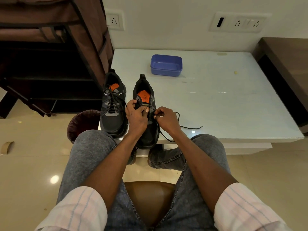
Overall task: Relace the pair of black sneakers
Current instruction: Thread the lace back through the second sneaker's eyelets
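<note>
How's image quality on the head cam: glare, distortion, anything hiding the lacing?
Head view: warm indoor light; small specular glare spots on the glossy table and floor tiles. Wide-angle bending at the edges, shelf rack lines curve. Centre sharp: right sneaker, left hand, right hand and loose lace legible; black-on-black eyelets hard to resolve.

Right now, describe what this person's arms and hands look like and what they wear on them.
Both hands, left hand and right hand, are bare: no gloves, and no rings or watch that I can see. The forearms are uncovered. The sleeves are rolled up near the elbows, pale pinkish-white cloth with thin blue stripes.
</note>
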Demonstrator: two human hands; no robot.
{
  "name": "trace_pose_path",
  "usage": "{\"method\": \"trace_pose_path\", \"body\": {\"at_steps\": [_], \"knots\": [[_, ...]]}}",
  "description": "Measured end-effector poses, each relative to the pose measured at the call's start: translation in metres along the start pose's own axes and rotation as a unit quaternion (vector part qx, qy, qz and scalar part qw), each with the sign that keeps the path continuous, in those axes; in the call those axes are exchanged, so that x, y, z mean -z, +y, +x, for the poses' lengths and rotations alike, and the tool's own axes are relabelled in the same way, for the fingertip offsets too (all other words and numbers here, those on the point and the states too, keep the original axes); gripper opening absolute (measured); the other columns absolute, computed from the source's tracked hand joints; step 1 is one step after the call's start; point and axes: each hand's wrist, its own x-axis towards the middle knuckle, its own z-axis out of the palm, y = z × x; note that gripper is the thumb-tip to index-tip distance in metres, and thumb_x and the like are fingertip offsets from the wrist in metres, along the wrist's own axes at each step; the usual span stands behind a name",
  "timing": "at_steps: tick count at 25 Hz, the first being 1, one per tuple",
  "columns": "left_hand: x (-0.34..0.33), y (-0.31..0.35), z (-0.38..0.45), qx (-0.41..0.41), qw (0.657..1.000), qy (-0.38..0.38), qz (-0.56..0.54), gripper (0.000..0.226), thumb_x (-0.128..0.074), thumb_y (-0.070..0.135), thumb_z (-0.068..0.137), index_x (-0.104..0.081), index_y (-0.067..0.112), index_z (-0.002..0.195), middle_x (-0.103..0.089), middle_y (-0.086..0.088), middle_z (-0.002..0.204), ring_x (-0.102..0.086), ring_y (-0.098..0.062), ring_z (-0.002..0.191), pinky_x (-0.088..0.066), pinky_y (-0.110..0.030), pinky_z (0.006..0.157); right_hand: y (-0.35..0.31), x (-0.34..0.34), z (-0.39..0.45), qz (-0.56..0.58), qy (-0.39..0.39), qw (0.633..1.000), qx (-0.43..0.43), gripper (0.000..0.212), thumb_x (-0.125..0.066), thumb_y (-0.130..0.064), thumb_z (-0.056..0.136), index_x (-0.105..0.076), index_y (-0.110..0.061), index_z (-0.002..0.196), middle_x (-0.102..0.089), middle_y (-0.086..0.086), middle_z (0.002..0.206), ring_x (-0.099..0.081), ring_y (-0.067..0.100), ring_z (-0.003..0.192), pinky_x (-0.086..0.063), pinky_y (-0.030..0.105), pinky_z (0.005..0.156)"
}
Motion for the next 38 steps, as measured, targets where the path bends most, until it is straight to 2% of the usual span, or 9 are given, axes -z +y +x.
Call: {"method": "trace_pose_path", "body": {"at_steps": [6,9,14,22,25,28,31,34,38], "knots": [[0.006,0.013,-0.007,0.106,0.978,-0.013,-0.178,0.022,-0.066,0.017,0.094,-0.063,0.018,0.116,-0.051,-0.015,0.145,-0.020,-0.021,0.145,-0.022,-0.042,0.119,0.001,-0.002,0.001,-0.013,0.004,1.000,0.011,0.012,-0.066,-0.007,0.087,-0.068,-0.013,0.097,-0.068,-0.001,0.098,-0.062,0.012,0.091,-0.049,0.021,0.080],[0.022,0.020,-0.003,0.091,0.978,-0.086,-0.166,0.040,-0.061,0.012,0.096,-0.068,0.051,0.100,-0.044,-0.012,0.150,-0.035,-0.026,0.140,-0.031,-0.039,0.115,-0.004,0.001,0.001,-0.013,0.023,1.000,0.012,0.015,-0.063,-0.006,0.088,-0.070,-0.011,0.101,-0.070,0.002,0.098,-0.062,0.011,0.087,-0.043,0.013,0.071],[0.060,0.021,0.023,0.027,0.986,-0.162,0.000,0.066,-0.053,0.013,0.098,-0.026,0.031,0.155,-0.055,0.001,0.123,-0.061,-0.021,0.104,-0.052,-0.036,0.090,-0.013,0.006,-0.003,0.035,0.036,0.998,0.034,0.013,-0.061,-0.013,0.094,-0.072,-0.012,0.099,-0.067,-0.005,0.090,-0.062,0.009,0.083,-0.043,0.012,0.071],[0.065,0.010,0.043,0.060,0.987,-0.146,0.025,0.044,-0.080,0.042,0.077,-0.057,0.021,0.107,-0.068,-0.009,0.100,-0.070,-0.023,0.084,-0.062,-0.043,0.071,-0.015,-0.001,-0.002,0.035,0.039,0.998,0.042,0.012,-0.061,-0.010,0.093,-0.074,-0.010,0.092,-0.067,-0.002,0.088,-0.062,0.010,0.079,-0.047,0.017,0.073],[0.068,0.011,0.043,0.094,0.984,-0.147,-0.032,0.037,-0.079,0.029,0.080,-0.057,0.017,0.107,-0.068,-0.010,0.097,-0.070,-0.019,0.077,-0.063,-0.037,0.061,-0.010,0.013,0.007,0.089,0.148,0.984,-0.037,0.023,-0.052,-0.003,0.090,-0.068,-0.015,0.079,-0.070,0.000,0.088,-0.065,0.013,0.080,-0.051,0.023,0.072],[0.071,0.011,0.042,0.120,0.978,-0.153,-0.077,0.035,-0.076,0.021,0.083,-0.056,0.012,0.110,-0.066,-0.011,0.097,-0.068,-0.017,0.076,-0.058,-0.029,0.053,0.006,0.060,0.023,0.247,0.318,0.895,-0.192,0.019,-0.049,-0.009,0.093,-0.058,-0.016,0.077,-0.068,0.012,0.090,-0.063,0.022,0.074,-0.053,0.038,0.071],[0.072,0.009,0.041,0.128,0.973,-0.163,-0.098,0.035,-0.076,0.020,0.084,-0.056,0.012,0.112,-0.066,-0.011,0.099,-0.068,-0.016,0.078,-0.058,-0.028,0.052,0.010,0.070,0.014,0.121,0.306,0.902,-0.280,0.026,-0.052,-0.007,0.090,-0.059,0.000,0.114,-0.059,0.016,0.113,-0.059,0.027,0.095,-0.048,0.039,0.088],[0.071,0.010,0.041,0.130,0.972,-0.163,-0.104,0.037,-0.077,0.021,0.084,-0.056,0.014,0.113,-0.065,-0.012,0.101,-0.068,-0.017,0.078,-0.059,-0.030,0.054,-0.002,0.031,0.001,-0.012,0.173,0.984,-0.050,0.040,-0.065,-0.009,0.085,-0.059,-0.010,0.125,-0.060,0.008,0.126,-0.054,0.025,0.119,-0.038,0.035,0.102],[0.071,0.007,0.040,0.125,0.974,-0.162,-0.102,0.038,-0.079,0.024,0.084,-0.057,0.016,0.115,-0.066,-0.013,0.105,-0.069,-0.017,0.081,-0.059,-0.029,0.054,-0.009,0.007,0.001,-0.130,0.014,0.990,0.059,0.018,-0.063,-0.027,0.093,-0.071,-0.018,0.106,-0.071,-0.002,0.102,-0.061,0.016,0.101,-0.037,0.038,0.093]]}}
